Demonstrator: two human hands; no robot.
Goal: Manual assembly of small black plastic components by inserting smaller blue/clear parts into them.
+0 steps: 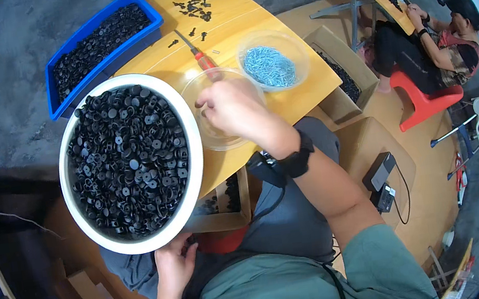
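Observation:
My right hand is closed, fingers curled, over a clear round plastic tub; what its fingertips hold, if anything, is hidden. Just beyond it lies a screwdriver with a red handle, its shaft pointing away. To the right, another clear tub holds many small silvery-blue screws. Below the near rim of a large white basin, my left hand is closed with a small black plastic part at its thumb and finger. Round black plastic parts fill the basin.
A blue bin of black parts stands at the far left of the yellow table. Loose black pieces lie at the back. Cardboard boxes stand right and below. Another person sits at a table far right.

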